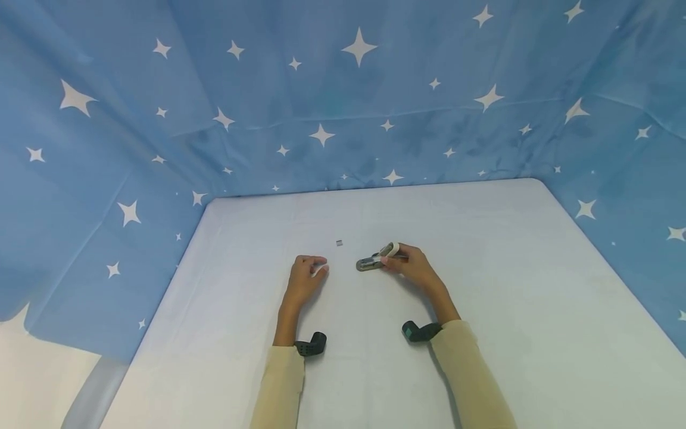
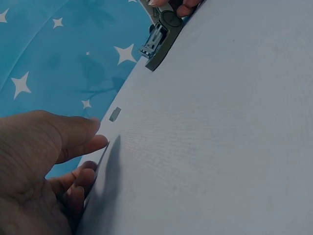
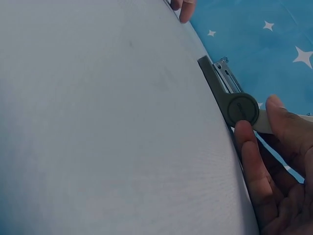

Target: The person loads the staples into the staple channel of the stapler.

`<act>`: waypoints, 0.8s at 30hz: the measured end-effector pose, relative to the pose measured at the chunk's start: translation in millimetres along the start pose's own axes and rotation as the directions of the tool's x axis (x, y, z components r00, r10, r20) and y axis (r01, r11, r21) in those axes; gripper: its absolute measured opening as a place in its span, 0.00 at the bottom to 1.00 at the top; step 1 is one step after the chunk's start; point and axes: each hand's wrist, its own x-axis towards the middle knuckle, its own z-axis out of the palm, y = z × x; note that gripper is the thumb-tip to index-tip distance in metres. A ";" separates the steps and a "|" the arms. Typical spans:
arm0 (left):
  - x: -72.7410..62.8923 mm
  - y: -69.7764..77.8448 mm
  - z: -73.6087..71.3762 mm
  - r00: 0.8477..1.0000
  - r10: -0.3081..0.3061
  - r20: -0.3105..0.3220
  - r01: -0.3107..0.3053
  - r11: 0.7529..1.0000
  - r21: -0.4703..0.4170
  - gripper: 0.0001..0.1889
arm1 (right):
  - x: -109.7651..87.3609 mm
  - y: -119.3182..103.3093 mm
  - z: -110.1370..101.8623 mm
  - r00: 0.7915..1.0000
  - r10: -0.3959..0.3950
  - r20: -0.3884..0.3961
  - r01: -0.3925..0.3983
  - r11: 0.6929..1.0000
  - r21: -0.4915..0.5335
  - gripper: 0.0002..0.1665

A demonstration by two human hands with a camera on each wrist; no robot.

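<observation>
A small stapler with a dark green-grey base and a pale top handle is on the white table, its handle swung up and back. My right hand grips it at the hinge end, thumb on the handle and fingers by the round pivot. In the right wrist view the metal staple channel of the stapler is exposed. A short strip of staples lies flat on the table, left of and beyond the stapler. Nearest to that strip of staples is my left hand, holding nothing, fingers loosely bent and apart from it.
The white table reaches back to a blue star-patterned curtain, which also hangs along both sides. Each wrist wears a dark camera band, and both forearms are in beige sleeves.
</observation>
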 end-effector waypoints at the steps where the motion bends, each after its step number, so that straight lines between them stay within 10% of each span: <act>1: 0.3 -0.7 0.6 1.000 -0.002 -0.002 0.002 1.000 0.010 0.14 | 0.5 0.3 0.4 1.000 -0.005 0.006 0.005 1.000 -0.002 0.25; 11: 0.1 -3.3 4.2 1.000 -0.028 -0.013 0.029 0.997 0.069 0.15 | -15.0 -28.2 2.3 0.998 -0.069 0.014 0.070 0.994 -0.085 0.22; 24: 3.9 7.0 12.3 0.999 -0.017 -0.037 0.025 0.970 0.240 0.18 | 2.3 1.5 1.7 0.999 -0.043 -0.024 0.040 0.992 -0.120 0.25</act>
